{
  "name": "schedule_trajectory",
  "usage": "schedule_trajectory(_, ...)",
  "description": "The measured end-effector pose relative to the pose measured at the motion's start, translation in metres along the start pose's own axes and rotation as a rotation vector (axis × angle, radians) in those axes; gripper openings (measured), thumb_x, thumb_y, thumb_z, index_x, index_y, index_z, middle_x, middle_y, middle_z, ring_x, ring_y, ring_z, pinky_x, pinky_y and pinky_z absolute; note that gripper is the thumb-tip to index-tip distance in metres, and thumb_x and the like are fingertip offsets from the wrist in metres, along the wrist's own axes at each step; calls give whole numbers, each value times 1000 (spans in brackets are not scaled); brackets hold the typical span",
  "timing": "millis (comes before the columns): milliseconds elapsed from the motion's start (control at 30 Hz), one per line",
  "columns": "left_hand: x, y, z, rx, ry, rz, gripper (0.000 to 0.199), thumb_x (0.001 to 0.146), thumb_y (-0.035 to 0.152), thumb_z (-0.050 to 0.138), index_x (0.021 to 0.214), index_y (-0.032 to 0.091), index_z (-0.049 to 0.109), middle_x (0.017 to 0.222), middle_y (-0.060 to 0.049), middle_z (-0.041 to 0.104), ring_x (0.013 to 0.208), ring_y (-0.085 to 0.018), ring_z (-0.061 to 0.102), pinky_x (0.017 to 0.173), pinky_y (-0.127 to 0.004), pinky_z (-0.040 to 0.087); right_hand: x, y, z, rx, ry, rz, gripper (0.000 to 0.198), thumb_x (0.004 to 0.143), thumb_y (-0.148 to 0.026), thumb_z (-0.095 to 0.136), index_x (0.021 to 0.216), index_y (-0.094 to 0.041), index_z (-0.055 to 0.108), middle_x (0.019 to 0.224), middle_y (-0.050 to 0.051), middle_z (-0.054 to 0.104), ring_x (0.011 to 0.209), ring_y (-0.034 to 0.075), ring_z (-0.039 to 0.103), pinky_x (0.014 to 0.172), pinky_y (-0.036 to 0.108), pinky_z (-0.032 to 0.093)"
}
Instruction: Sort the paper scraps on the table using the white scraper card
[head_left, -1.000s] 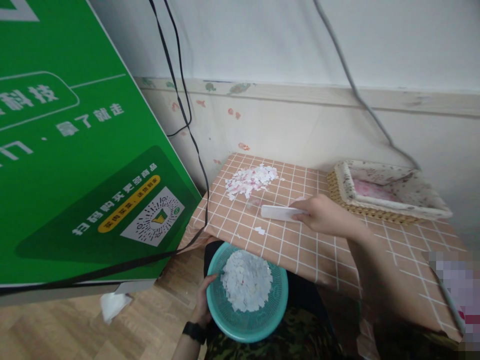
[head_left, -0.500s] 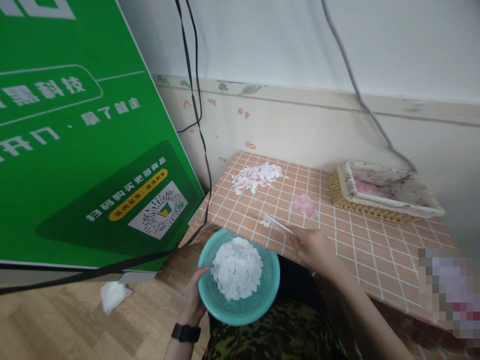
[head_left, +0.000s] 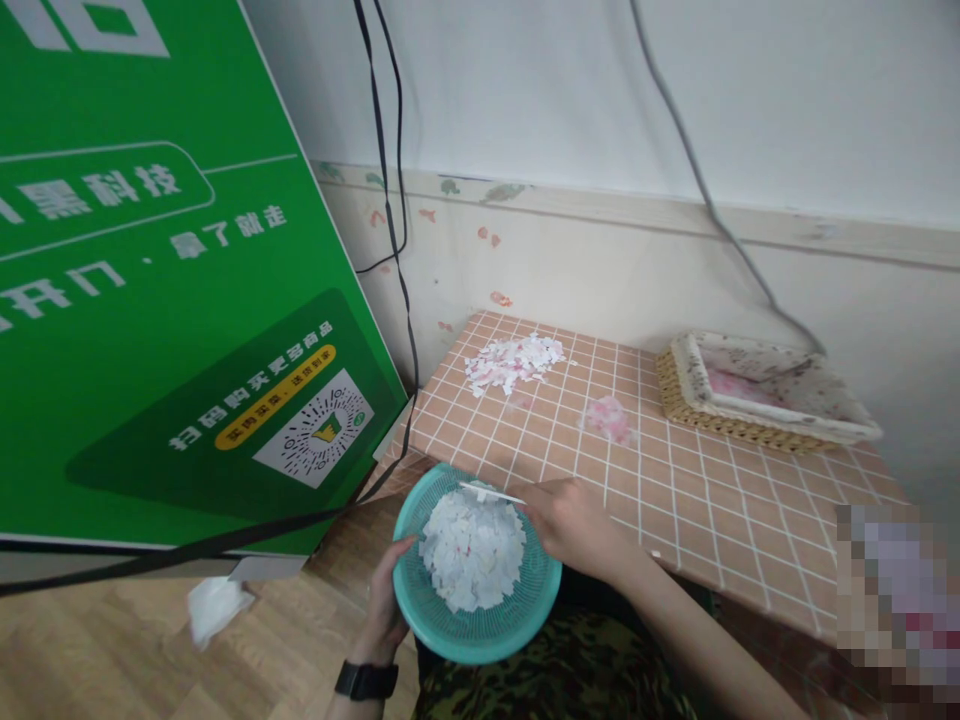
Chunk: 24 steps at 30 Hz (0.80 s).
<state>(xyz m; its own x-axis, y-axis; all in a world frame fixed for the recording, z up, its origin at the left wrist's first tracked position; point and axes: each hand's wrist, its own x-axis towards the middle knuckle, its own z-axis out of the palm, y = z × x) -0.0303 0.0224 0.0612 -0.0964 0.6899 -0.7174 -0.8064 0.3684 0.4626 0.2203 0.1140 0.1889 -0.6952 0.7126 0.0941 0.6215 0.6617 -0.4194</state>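
My left hand (head_left: 390, 597) grips the left rim of a teal plastic colander (head_left: 541, 610), its thumb over the edge. Torn white paper scraps (head_left: 472, 560), a few with pinkish marks, are heaped inside. Over the colander's far right rim, my right hand (head_left: 568, 522) is closed on a thin white strip (head_left: 491, 492), perhaps a card seen edge-on. The strip reaches left above the heap; a small white scrap appears just under it. Another pile of white and pink paper scraps (head_left: 514, 362) lies at the far left of the tiled-pattern tabletop (head_left: 720, 500).
A pink stain or wet patch (head_left: 609, 418) marks the tabletop. At the back right stands a cloth-lined wicker basket (head_left: 739, 420). A green sign panel (head_left: 187, 300) fills the left, with black cables (head_left: 409, 330) in front. White crumpled material (head_left: 216, 608) lies on the wooden floor.
My right hand has moved left and nearer with the white strip, from the table's front edge to over the colander. The scraps by the strip have left the tabletop. My left hand keeps its hold.
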Motion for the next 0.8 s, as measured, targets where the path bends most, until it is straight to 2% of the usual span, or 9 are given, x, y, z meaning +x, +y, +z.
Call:
schedule_trajectory(67, 0, 1, 1, -1, 0, -12, 17, 69, 24, 65, 75, 10, 72, 70, -9, 75, 64, -24, 68, 70, -38, 53, 0, 9, -3, 36, 31, 33, 26, 89, -23, 41, 103, -21, 64, 80, 4, 69, 67, 14, 61, 62, 24, 39)
schedule_trajectory(167, -1, 1, 1, 4, 19, -8, 17, 68, 24, 66, 76, 10, 72, 71, -9, 75, 66, -24, 69, 72, -38, 53, 1, 40, -14, 1, 154, 183, 29, 90, -26, 40, 107, -21, 63, 79, 5, 69, 64, 14, 60, 60, 25, 38)
schedule_trajectory(267, 0, -1, 0, 9, 42, -12, 17, 67, 23, 66, 77, 10, 72, 71, -9, 75, 65, -25, 69, 72, -40, 53, 6, 75, -26, -141, 263, 349, 28, 89, -29, 41, 98, -20, 67, 71, 5, 67, 63, 17, 59, 58, 26, 35)
schedule_trajectory(367, 2, -3, -1, 17, 58, -24, 17, 67, 22, 67, 78, 10, 72, 72, -10, 75, 66, -25, 69, 70, -39, 53, 17, 97, -33, -301, 278, 397, 29, 89, -28, 39, 93, -21, 67, 72, 6, 67, 65, 18, 58, 57, 26, 32)
schedule_trajectory(533, 4, -4, -3, 24, 63, -21, 15, 67, 22, 66, 76, 11, 72, 69, -8, 75, 63, -24, 68, 68, -38, 54, 38, 100, -30, -414, 210, 427, 30, 88, -29, 39, 100, -23, 66, 71, 6, 68, 65, 19, 59, 61, 27, 32)
schedule_trajectory(700, 3, -7, -6, 49, 34, -20, 16, 66, 24, 67, 75, 12, 72, 69, -7, 75, 66, -26, 69, 70, -41, 54, 42, 96, -32, -414, 150, 352, 28, 87, -28, 41, 99, -25, 67, 73, 5, 70, 65, 18, 61, 60, 27, 33)
schedule_trajectory(800, 6, -10, -9, 51, 23, -42, 18, 65, 24, 68, 77, 11, 72, 72, -8, 75, 68, -27, 69, 70, -41, 53, 44, 96, -35, -386, 153, 357, 29, 87, -25, 42, 102, -25, 67, 77, 5, 71, 67, 18, 62, 61, 27, 34)
